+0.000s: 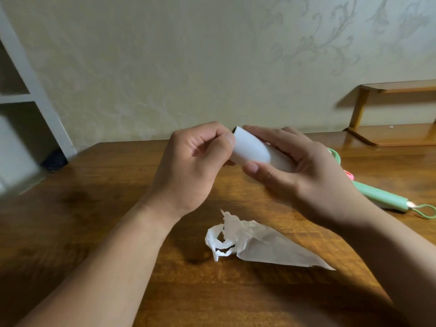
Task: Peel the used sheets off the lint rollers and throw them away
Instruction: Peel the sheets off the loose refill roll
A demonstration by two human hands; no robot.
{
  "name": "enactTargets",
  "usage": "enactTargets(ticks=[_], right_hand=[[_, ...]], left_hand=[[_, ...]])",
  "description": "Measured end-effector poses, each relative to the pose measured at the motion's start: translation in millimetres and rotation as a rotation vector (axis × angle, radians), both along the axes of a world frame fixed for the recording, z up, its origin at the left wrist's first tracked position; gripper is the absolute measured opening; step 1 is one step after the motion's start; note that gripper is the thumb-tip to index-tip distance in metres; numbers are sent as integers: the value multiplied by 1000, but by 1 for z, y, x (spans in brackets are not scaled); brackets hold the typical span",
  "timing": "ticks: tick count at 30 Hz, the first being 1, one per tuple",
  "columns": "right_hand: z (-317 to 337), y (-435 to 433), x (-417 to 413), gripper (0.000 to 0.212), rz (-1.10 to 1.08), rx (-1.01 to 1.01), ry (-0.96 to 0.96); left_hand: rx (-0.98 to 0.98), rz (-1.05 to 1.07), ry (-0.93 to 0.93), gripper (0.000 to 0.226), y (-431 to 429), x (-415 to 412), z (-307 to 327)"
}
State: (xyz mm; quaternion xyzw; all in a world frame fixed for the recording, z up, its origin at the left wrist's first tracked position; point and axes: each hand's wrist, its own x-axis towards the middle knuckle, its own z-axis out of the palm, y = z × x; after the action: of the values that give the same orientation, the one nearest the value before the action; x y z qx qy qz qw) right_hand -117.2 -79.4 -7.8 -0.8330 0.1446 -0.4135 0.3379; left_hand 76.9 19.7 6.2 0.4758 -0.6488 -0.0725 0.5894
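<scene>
A white lint roller roll (252,152) is held above the wooden table (94,208). My right hand (304,171) wraps around its right part, thumb under, fingers over the top. My left hand (193,161) pinches the roll's left end, at the edge of its outer sheet. On the table below lies a crumpled white peeled sheet (254,244). A green lint roller handle (382,197) with a loop lies at the right, partly hidden behind my right hand.
A pink item (349,175) peeks out beside the green handle. A low wooden shelf (391,133) stands at the back right against the wallpapered wall. A white shelf unit (28,95) is at the left.
</scene>
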Motion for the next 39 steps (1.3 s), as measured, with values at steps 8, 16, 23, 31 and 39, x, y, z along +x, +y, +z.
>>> enactTargets(ticks=[8,16,23,31,39], right_hand=[[3,3,0,49,61,74,-39],[-1,0,0,55,-22,-43,-7],[0,0,-1,54,30,25,-25],[-1,-2,-1,50,43,43,-24],[0,-4,0,63,215,153,123]], left_hand=[[-29,-74,22,32,3,-1,3],[-32,-4,-91,27,4,1,3],[-57,-27,-45,37,4,5,3],[-48,-21,-9,42,7,1,5],[-4,61,-70,26,0,4,1]])
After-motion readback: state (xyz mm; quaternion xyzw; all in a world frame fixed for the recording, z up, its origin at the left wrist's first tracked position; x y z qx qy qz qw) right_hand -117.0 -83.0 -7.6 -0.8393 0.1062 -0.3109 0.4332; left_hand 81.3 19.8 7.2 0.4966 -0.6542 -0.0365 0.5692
